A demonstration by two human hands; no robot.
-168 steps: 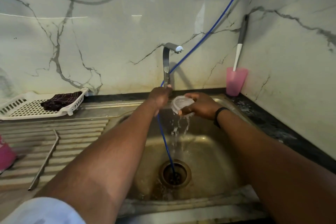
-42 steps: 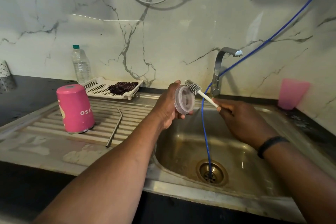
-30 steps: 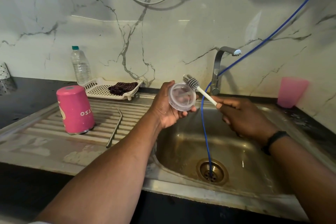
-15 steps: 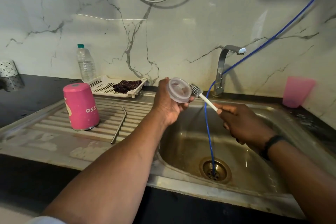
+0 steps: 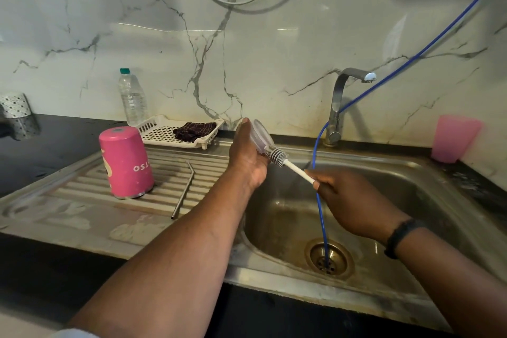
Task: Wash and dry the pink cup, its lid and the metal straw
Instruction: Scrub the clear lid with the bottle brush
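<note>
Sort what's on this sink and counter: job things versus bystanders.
Job: lid in left hand; brush in right hand; pink cup; metal straw.
Bystanders: water bottle, white tray, dark cloth, pink tumbler.

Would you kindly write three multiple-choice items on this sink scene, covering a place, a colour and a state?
1. Where does the metal straw lie?
A. in the basin
B. on the ribbed drainboard
C. in the white tray

2. What colour is the hose running into the drain?
A. blue
B. green
C. red

3. How does the pink cup stand?
A. upright
B. on its side
C. upside down

Answers: 1 B, it rests on the ribs beside the cup. 2 A, the blue hose ends in the drain. 3 C, its lettering is inverted, mouth down.
</note>
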